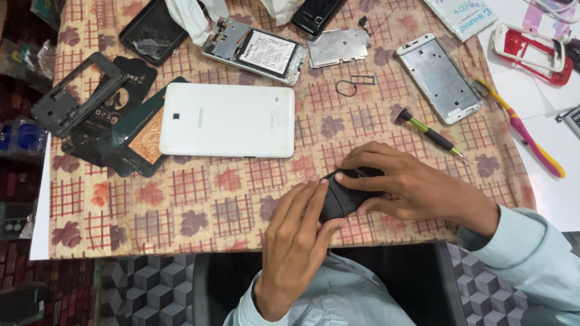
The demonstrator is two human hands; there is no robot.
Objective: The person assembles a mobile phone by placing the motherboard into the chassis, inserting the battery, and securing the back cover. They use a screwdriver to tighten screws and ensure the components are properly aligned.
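Near the table's front edge, head view: both hands are closed around a small black phone, dark and rounded, mostly hidden by fingers. Left hand comes up from below, fingers curled against the phone's left side, thumb under its lower edge. Right hand reaches in from the right, fingers wrapped over the top, thumb along the bottom. Phone's long axis runs roughly upper-right to lower-left, tilted, sitting between the two palms; both hands touch it, neither is clearly nearer. Can't tell whether it rests on the tablecloth or is lifted just off it.

Same view, farther back: white tablet lies back-up, well apart from the hands. An opened phone with exposed battery sits beyond it. Green-handled screwdriver lies just past the right hand, tip pointing right. Silver phone frame is farther right; a SIM tray sits mid-table. Pink-and-yellow toothbrush lies on the white surface at right, near a red phone frame.
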